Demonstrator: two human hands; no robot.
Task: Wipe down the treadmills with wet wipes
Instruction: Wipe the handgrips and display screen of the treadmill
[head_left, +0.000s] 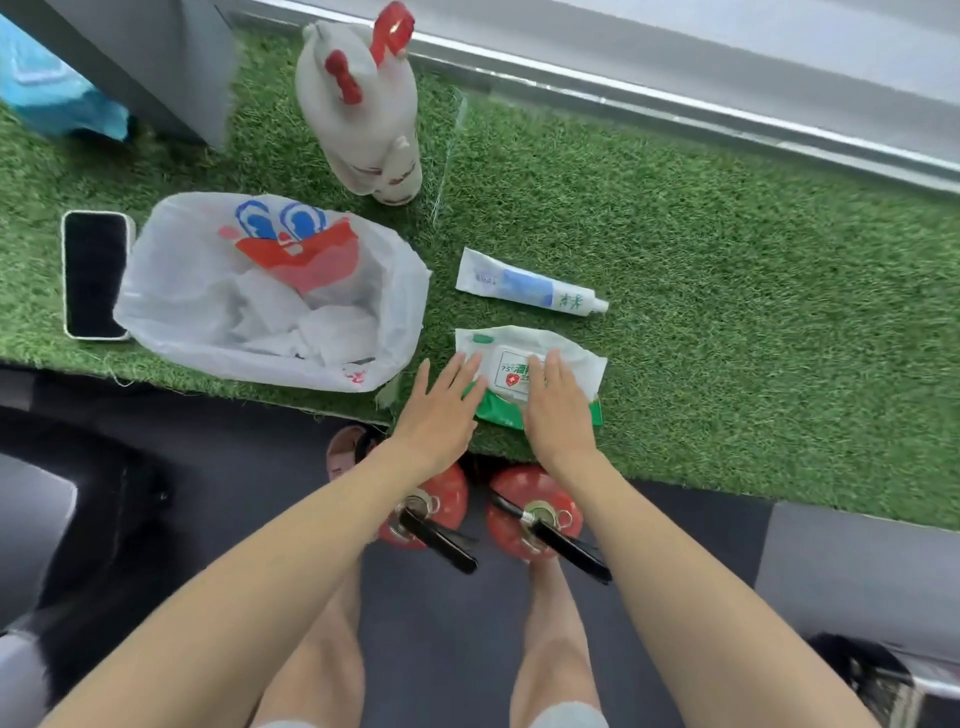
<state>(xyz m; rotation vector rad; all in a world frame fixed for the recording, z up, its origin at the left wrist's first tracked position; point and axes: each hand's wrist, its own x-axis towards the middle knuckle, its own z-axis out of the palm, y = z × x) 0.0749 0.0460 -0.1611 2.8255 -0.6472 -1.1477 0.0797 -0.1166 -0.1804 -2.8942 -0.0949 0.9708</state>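
Head camera looks steeply down, fairly close, over what seems turf (727, 312).

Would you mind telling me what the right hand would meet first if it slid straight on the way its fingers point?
The right hand lies flat on the wipes pack; beyond the pack's far edge, the tube probably comes first.

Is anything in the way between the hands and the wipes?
No, nothing visible. The left hand and right hand both rest flat on the wipes, which lie on the turf beside the bag.
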